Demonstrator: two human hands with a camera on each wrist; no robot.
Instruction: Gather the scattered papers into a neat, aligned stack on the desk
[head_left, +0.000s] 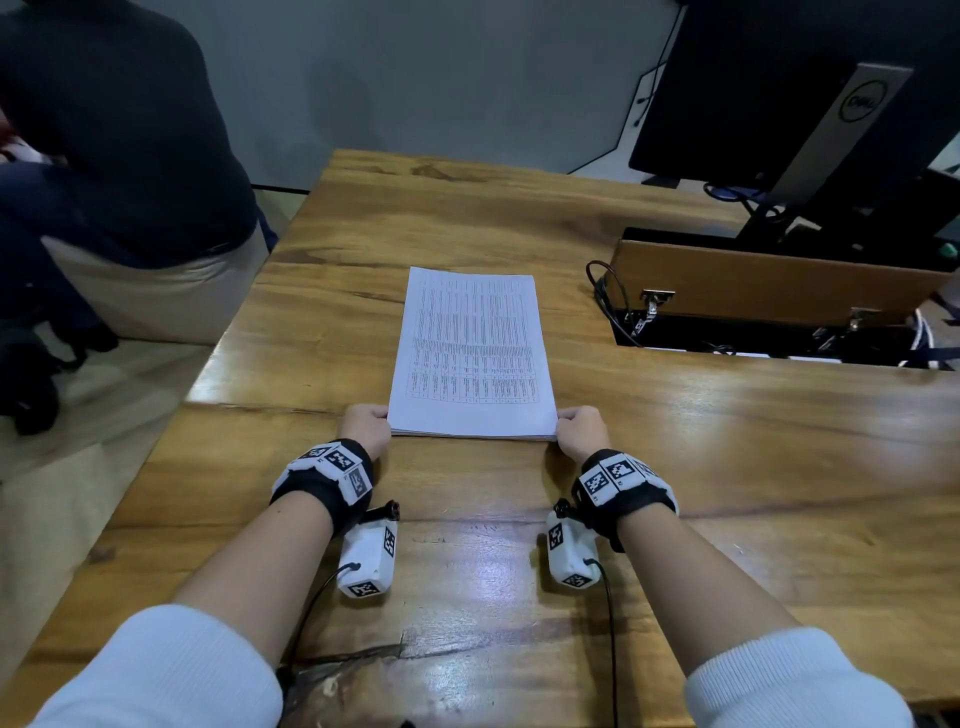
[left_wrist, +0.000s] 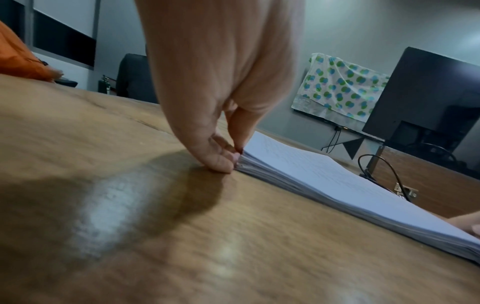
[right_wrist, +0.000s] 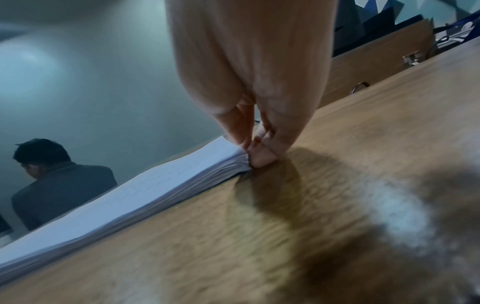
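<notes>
A thick stack of white printed papers (head_left: 470, 353) lies squared up in the middle of the wooden desk (head_left: 467, 218), long side running away from me. My left hand (head_left: 366, 428) holds its near left corner; in the left wrist view the thumb sits on top and the curled fingers (left_wrist: 223, 162) press the stack's edge (left_wrist: 337, 185). At the near right corner my right hand (head_left: 579, 428) does the same, pinching the stack (right_wrist: 142, 195) between thumb and curled fingers (right_wrist: 259, 158). The stack rests flat on the desk.
An open cable hatch with a raised wooden lid (head_left: 769, 280) and loose cables sits to the right of the stack. A dark monitor (head_left: 779, 104) stands behind it. A seated person (head_left: 104, 156) is beyond the desk's left edge.
</notes>
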